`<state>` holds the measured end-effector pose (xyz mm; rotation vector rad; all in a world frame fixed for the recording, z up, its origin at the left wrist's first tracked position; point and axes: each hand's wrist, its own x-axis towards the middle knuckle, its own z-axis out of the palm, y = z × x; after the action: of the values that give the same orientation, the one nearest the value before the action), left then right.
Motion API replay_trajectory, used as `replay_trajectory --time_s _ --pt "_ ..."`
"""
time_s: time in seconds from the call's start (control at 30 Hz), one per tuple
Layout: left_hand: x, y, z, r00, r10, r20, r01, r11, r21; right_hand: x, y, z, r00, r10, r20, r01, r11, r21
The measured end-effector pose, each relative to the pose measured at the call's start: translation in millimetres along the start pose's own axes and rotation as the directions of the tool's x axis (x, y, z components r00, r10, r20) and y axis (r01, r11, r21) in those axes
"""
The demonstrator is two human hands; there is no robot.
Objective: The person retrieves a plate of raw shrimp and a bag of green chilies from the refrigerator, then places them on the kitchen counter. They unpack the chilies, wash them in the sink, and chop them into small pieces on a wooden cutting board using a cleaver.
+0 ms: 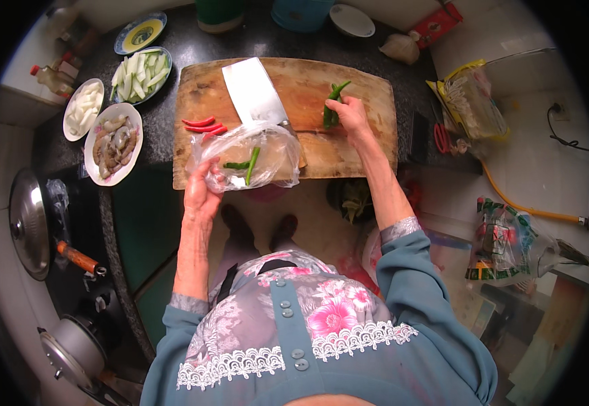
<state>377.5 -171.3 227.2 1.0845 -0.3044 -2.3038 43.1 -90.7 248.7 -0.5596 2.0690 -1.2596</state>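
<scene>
My left hand (204, 187) grips the edge of a clear plastic bag (279, 161) at the front of a wooden cutting board (365, 157). Green chili peppers (254, 162) show inside the bag. Over the board's right side, my right hand (350, 115) holds a few green chili peppers (333, 104) between thumb and fingers. A cleaver (254, 91) lies flat between the hands, its broad blade pointing away from me and its handle partly behind the bag. Red chili peppers (204, 125) lie left of the blade, one partly covered by the bag.
At left stand a plate of raw shrimp (117, 142), a bowl of white pieces (84, 109) and a plate of pale green strips (141, 76). Red-handled scissors (441, 138) lie right of the board. A lidded wok (30, 223) and a pot (74, 350) are at lower left.
</scene>
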Motion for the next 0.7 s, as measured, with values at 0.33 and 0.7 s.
replay_trajectory --time_s 0.33,0.7 --pt "-3 0 -9 0.999 0.030 0.037 -0.028 0.999 -0.045 5 -3 4 0.975 -0.222 0.028 0.211 0.872 -0.443" --pt "-18 -3 -3 0.982 0.183 0.035 -0.186 0.951 0.248 -93 -67 38 0.801 -0.585 0.127 0.598 0.788 -0.145"
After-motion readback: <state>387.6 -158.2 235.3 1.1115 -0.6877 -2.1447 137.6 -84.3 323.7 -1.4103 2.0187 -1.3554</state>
